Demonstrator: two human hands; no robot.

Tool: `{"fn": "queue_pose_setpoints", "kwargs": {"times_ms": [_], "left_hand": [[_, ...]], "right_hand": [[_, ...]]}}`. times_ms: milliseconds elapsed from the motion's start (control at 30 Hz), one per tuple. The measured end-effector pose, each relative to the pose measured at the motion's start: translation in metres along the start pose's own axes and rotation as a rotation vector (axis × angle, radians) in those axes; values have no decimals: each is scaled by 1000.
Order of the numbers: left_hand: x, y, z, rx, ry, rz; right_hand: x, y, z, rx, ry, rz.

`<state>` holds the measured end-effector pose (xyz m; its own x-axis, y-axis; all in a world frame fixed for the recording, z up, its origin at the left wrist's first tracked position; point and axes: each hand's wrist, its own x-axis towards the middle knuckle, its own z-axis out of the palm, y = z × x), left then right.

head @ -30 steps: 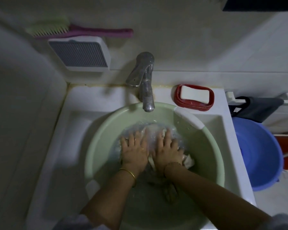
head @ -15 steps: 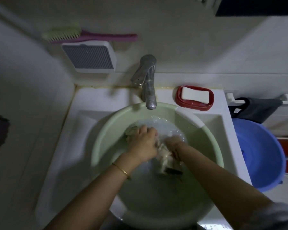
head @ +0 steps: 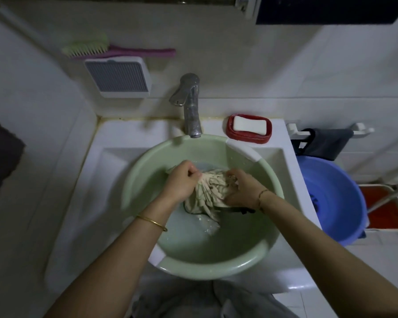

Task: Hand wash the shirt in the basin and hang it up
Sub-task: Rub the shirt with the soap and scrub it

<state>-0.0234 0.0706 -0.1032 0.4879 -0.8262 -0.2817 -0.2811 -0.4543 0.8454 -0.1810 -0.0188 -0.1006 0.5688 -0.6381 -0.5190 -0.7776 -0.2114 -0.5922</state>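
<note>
Shirt [head: 210, 191]: wet, cream, bunched into ridged folds, in the middle of the green basin [head: 271, 180], lower end trailing into the water. Left hand [head: 182, 181] clenched on its left end, knuckles up. Right hand [head: 244, 190] grasps the right end, fingers curled into the cloth. 1 thin bangle on each wrist.

Basin sits in the white sink [head: 97, 180], under the tap [head: 190, 104] at the back edge. Red soap dish [head: 248, 128] with a white bar at the sink's back right corner. Blue bucket [head: 336, 198] beside the sink's right edge. Brush [head: 115, 48] on the wall.
</note>
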Motion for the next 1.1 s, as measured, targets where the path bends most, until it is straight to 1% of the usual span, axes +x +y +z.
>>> {"fn": "queue_pose_setpoints", "kwargs": {"times_ms": [33,100,167,200,233,300,333,367,400,433,500,533,633,700,800,867,900,967,1033,1067,1100], "left_hand": [[-2,2,0,-50,33,-10],[-10,8,-2,-6,94,15],[-20,16,-4,130,123,87],[-25,20,-4,203,117,142],[-30,21,-4,306,107,200],[-34,20,-2,604,91,288],[-36,19,-2,698,87,302],[-36,19,-1,715,68,300],[-37,21,0,661,20,304],[-37,23,1,555,-48,302],[-39,28,2,358,-144,260],[-39,31,2,319,-145,246],[-31,35,-3,316,-14,308],[-23,35,-8,265,9,298],[-15,38,-17,12,-29,151],[-14,44,-25,-153,-16,59],[-13,48,-30,-206,-21,24],[-15,59,-40,-254,-57,4],[-16,67,-49,-230,-49,42],[-17,71,-54,-205,-35,65],[-17,74,-58,-186,-20,80]], "right_hand": [[-1,1,1,-52,44,13],[-8,-1,-1,-99,156,7],[-15,-5,-8,-69,274,-46],[-17,-8,-13,-43,300,-78],[-20,-12,-17,-15,314,-112],[-21,-16,-21,72,307,-157],[-20,-17,-21,134,302,-158],[-21,-20,-21,212,302,-155],[-20,-22,-19,310,301,-148],[-19,-24,-17,411,288,-138],[-17,-29,-15,573,222,-122],[-16,-31,-15,637,161,-133],[-12,-32,-18,808,-48,-161],[-10,-29,-20,868,-81,-151],[-9,-27,-23,893,27,-142],[-5,-23,-22,829,106,-190],[-4,-22,-22,760,116,-233],[-4,-25,-19,644,17,-327],[-4,-29,-11,668,-95,-331],[-4,-32,-8,702,-104,-317],[-4,-35,-5,731,-60,-304]]}}
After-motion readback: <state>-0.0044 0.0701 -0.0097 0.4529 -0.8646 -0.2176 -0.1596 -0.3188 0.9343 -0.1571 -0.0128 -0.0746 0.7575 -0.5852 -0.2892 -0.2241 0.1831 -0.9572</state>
